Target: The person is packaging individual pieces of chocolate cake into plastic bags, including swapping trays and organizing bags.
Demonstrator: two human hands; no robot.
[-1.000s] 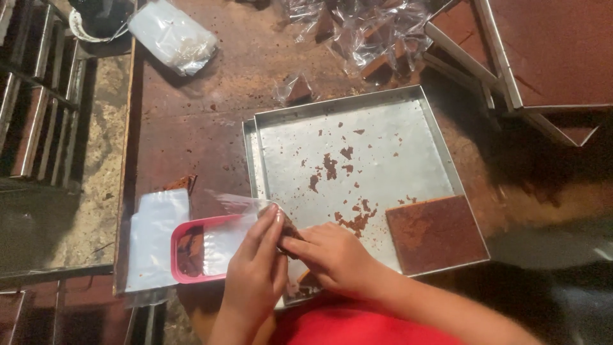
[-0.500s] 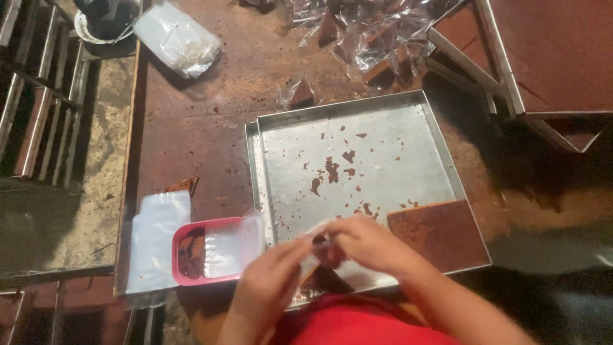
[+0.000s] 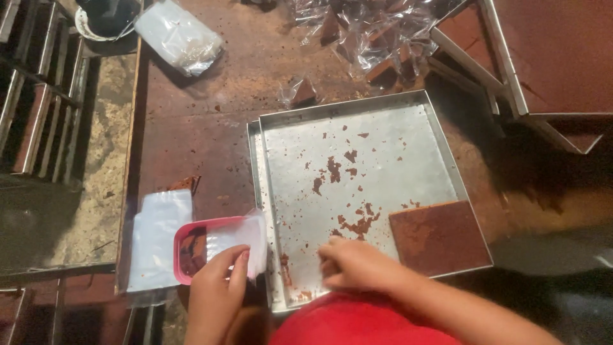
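Note:
My left hand (image 3: pixel 217 291) rests on a small stack of clear plastic bags (image 3: pixel 239 239) that lies over a pink container (image 3: pixel 186 250), its fingertips pinching the bags' near edge. My right hand (image 3: pixel 354 265) lies knuckles up on the front part of a square metal tray (image 3: pixel 396 153), fingers curled under; what they hold is hidden. A flat brown slab (image 3: pixel 439 236) sits in the tray's near right corner, just right of that hand. Brown crumbs (image 3: pixel 338 169) are scattered over the tray.
A sheet of white plastic (image 3: pixel 158 239) lies left of the pink container. Wrapped brown pieces (image 3: pixel 377 38) are piled at the back, with one wrapped piece (image 3: pixel 300 92) nearer. A bag of plastic (image 3: pixel 179 35) and a dark bowl (image 3: pixel 108 16) sit back left. More trays (image 3: pixel 549 57) stand right.
My hands were together over the tray's front edge with a clear wrap between them. They have parted: the left went to the bags on the pink container, the right stayed on the tray.

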